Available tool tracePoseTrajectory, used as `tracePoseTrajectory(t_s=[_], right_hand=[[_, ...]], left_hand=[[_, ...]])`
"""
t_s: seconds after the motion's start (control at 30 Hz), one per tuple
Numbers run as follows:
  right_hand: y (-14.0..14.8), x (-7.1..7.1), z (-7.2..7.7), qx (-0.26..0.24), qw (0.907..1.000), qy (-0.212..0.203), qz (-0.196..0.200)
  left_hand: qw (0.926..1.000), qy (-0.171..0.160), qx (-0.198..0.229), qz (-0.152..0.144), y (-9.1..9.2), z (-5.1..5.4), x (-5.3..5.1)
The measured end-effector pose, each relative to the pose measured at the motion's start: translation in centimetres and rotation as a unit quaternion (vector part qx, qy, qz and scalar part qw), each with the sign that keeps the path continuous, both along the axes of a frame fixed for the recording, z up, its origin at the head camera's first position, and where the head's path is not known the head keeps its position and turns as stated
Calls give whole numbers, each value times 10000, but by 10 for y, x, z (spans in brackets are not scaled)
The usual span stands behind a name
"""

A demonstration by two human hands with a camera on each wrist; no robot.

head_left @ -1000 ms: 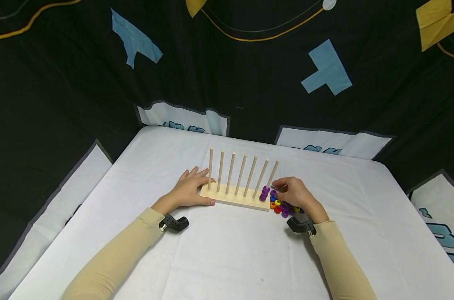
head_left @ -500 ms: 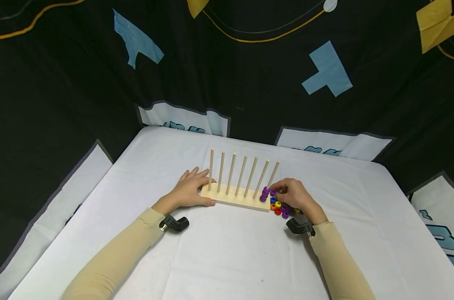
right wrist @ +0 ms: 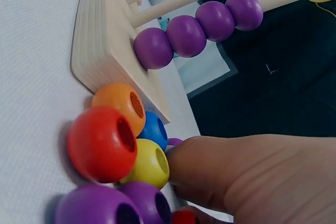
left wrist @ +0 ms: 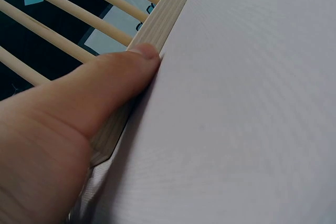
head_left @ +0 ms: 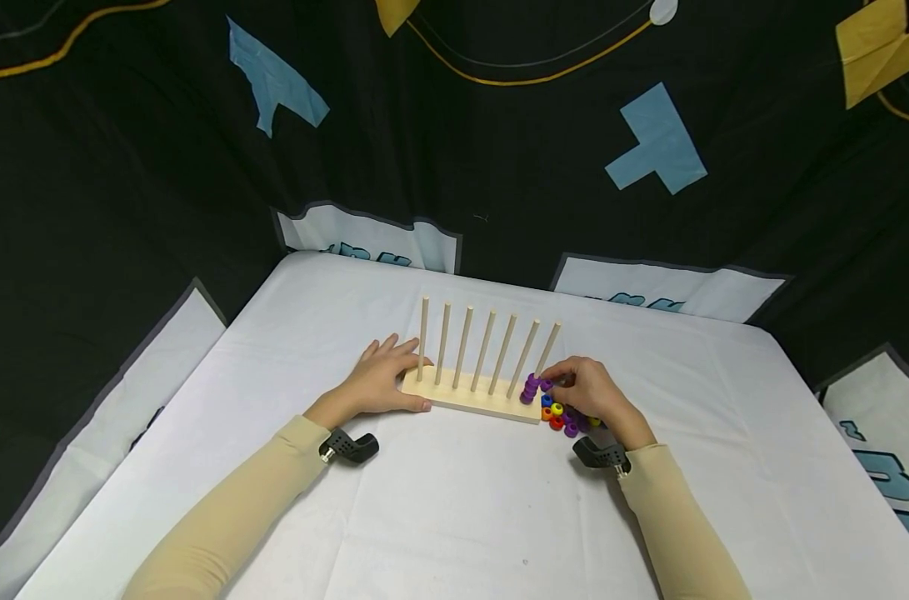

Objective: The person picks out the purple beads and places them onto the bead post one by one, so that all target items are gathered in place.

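Note:
A wooden peg rack with several upright pegs stands on the white-covered table. My left hand grips its left end, the thumb along the front edge and the fingers behind. Several purple beads are stacked on the rightmost peg. At the rack's right end, my right hand pinches a loose purple bead between thumb and index finger; in the right wrist view the thumb hides most of it. Orange, red, yellow and blue beads lie beside that hand.
More loose purple beads lie in the pile, partly under my right hand. The white tablecloth stretches in front of the rack. A black curtain with blue and yellow shapes hangs behind the table.
My right hand has moved slightly left, its index finger and thumb closing in around the loose purple bead. My left hand stays on the rack.

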State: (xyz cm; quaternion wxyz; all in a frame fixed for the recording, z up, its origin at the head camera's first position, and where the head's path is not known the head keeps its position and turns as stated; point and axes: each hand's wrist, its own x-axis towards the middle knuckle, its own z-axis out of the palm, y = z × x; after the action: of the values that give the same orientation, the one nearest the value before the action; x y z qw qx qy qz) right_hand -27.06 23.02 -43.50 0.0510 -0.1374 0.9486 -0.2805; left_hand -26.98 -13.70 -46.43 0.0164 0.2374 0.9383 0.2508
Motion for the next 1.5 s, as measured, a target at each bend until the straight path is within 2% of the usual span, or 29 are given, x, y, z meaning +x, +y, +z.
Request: tracePoseTrajectory(t_s=[0.2,0.37,0.67,0.97,1.17,1.5], right_hand=[[2,-1,0,-87,9998,-90,-165],[5,-2,1,-45,9996,-128,-263],[7,0,14,-325,9981,-161,-492],[8,4,33,-590,9965,370,-472],[9,7,44,-926,9922,721,-424],[4,13,60,-1117,9862,1139,-449]], left_hand=[[9999,128,53,-30,1,-2,-1],[10000,85,11,-28,1,-1,-2],[10000,40,-43,27,0,0,-1],[10000,-21,-33,13,-1,1,0],[10000,26,-46,-1,-1,0,0],[10000,-39,11,-11,0,0,0]])
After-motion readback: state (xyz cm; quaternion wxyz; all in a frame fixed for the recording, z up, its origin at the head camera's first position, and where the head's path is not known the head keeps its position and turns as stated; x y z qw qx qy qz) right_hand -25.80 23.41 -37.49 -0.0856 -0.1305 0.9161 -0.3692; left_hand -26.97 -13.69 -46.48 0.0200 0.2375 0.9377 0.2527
